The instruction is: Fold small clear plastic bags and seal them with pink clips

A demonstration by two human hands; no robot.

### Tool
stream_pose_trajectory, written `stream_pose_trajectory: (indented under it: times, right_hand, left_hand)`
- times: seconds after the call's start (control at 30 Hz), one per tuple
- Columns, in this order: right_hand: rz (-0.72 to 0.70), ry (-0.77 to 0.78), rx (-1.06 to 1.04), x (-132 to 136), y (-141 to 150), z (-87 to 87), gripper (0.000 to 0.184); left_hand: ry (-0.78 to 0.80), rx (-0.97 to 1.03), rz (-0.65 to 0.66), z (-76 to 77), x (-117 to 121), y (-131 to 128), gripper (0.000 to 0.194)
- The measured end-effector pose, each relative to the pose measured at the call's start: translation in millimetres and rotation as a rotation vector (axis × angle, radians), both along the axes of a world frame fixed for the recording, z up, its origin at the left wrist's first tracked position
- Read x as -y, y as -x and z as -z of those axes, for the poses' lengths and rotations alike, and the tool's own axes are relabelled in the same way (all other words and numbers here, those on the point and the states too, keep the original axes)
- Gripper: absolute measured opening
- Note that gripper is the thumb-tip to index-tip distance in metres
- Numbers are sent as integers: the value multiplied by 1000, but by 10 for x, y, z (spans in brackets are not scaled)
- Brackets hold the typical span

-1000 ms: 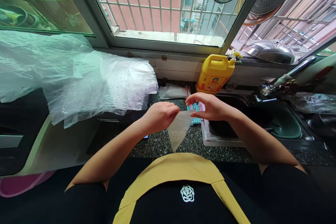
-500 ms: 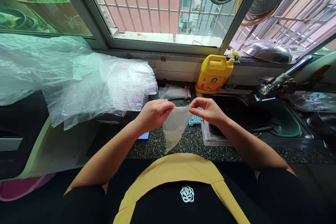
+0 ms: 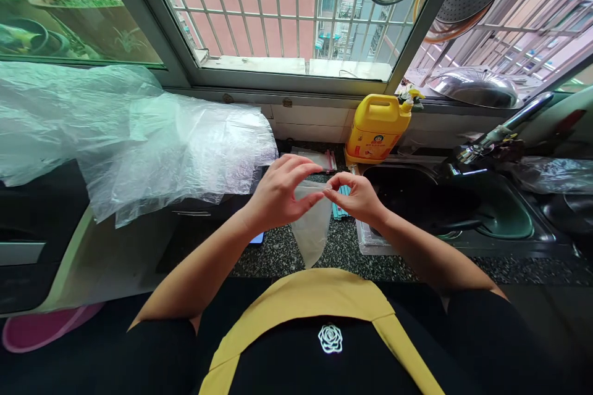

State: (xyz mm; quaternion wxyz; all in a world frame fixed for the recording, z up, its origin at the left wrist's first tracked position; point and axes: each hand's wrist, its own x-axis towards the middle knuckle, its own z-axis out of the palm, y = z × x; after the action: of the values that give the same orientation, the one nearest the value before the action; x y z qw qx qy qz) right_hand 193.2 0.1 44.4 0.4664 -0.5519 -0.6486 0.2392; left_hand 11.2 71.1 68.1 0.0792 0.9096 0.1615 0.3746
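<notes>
A small clear plastic bag [image 3: 312, 228] hangs point-down in front of my chest, above the dark speckled counter [image 3: 278, 256]. My left hand [image 3: 278, 194] pinches its top edge with thumb and fingers, the other fingers raised. My right hand [image 3: 354, 196] pinches the same top edge from the right, its fingertips almost meeting those of the left. A few teal strips [image 3: 341, 210] lie on the counter just behind my right hand.
A yellow detergent jug [image 3: 376, 128] stands by the window. More flat clear bags [image 3: 319, 159] lie behind my hands. Crumpled plastic sheeting [image 3: 139, 136] covers the left. A sink [image 3: 486, 222] with a faucet [image 3: 500, 134] is on the right; pans hang above.
My hands have drawn together, so the bag's top edge, stretched wide before, is now gathered narrow between the fingertips. The bag hangs narrower and slacker.
</notes>
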Motion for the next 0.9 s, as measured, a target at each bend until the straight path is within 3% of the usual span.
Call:
stream_pose_trajectory:
  times: [0.13, 0.23, 0.3, 0.4, 0.5, 0.63, 0.77, 0.9]
  right_hand:
    - [7, -30, 52, -36, 45, -6, 22]
    - [-38, -57, 47, -61, 4, 13, 21]
    - [-102, -22, -1, -54, -83, 108, 33]
    - [-71, 213, -157, 37, -251, 462, 54]
    - [259, 700, -549, 235, -327, 990, 41]
    - [253, 1015, -736, 468, -172, 1541, 49]
    - [169, 1086, -942, 453, 38, 1708, 52]
    - [178, 1024, -1064, 382, 114, 1749, 32]
  left_hand:
    - [-55, -14, 35, 31, 24, -188, 12]
    - [10, 21, 60, 38, -29, -214, 14]
    - [65, 59, 54, 11, -71, -169, 13]
    - [142, 98, 36, -55, -109, -62, 13]
    - [187, 127, 38, -108, -104, 19, 14]
    - [209, 144, 72, -140, -69, 45, 13]
    - [211, 135, 64, -156, -68, 45, 13]
    - [210, 163, 42, -154, -108, 97, 10]
